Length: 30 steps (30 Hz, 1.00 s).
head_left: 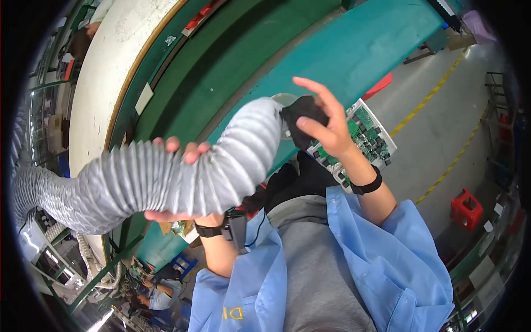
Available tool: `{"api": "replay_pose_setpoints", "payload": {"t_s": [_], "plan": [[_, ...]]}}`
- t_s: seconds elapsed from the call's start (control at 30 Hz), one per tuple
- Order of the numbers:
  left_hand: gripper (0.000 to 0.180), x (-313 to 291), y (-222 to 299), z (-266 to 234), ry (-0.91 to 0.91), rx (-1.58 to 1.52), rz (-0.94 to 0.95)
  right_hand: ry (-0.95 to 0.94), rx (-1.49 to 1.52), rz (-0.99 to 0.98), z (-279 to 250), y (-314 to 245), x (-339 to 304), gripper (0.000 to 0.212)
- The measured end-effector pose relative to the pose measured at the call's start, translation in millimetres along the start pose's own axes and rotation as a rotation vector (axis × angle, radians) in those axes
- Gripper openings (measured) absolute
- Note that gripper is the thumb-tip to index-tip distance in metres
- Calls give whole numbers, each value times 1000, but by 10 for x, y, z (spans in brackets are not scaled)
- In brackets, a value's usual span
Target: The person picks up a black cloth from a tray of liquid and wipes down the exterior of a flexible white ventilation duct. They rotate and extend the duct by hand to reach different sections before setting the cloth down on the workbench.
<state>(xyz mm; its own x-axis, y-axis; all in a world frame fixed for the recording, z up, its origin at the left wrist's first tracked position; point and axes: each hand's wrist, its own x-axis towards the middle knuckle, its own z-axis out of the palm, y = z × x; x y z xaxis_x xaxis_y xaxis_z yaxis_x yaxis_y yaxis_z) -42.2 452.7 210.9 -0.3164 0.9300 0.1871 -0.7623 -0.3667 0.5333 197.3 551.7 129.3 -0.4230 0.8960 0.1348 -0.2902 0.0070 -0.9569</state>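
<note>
A thick, ribbed grey flexible duct hose (138, 180) stretches from the left side and bends up toward the middle. My left hand (194, 152) is wrapped around it from behind; its fingertips show over the upper side, while the palm is mostly hidden. At the hose's end hangs a dark, soft-looking black piece (301, 119), perhaps cloth. My right hand (332, 124) grips this piece, thumb across its front and one finger stretched upward. Behind the hose end, part of a pale round rim (285, 100) shows.
A white tray (383, 125) with green circuit boards (362, 138) stands beside my right forearm. Green bench surfaces (343, 55) run behind the hose, with a curved white tabletop (108, 72) at left. A red stool (466, 209) is at right. Another person (163, 293) works at lower left.
</note>
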Motion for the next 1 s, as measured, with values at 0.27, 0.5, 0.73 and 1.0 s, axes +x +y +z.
{"api": "replay_pose_setpoints", "payload": {"t_s": [0.27,0.5,0.73,1.0], "plan": [[105,107,552,-872,-370,-472,-49,-608,-87,176,128,114,118,89],[82,117,554,-832,28,-251,45,-859,-555,105,364,344,241,90],[83,260,345,-1007,867,476,270,-741,-318,55,739,699,101,70],[81,-868,-207,-1413,701,341,24,-575,-274,36,980,987,-11,52]]}}
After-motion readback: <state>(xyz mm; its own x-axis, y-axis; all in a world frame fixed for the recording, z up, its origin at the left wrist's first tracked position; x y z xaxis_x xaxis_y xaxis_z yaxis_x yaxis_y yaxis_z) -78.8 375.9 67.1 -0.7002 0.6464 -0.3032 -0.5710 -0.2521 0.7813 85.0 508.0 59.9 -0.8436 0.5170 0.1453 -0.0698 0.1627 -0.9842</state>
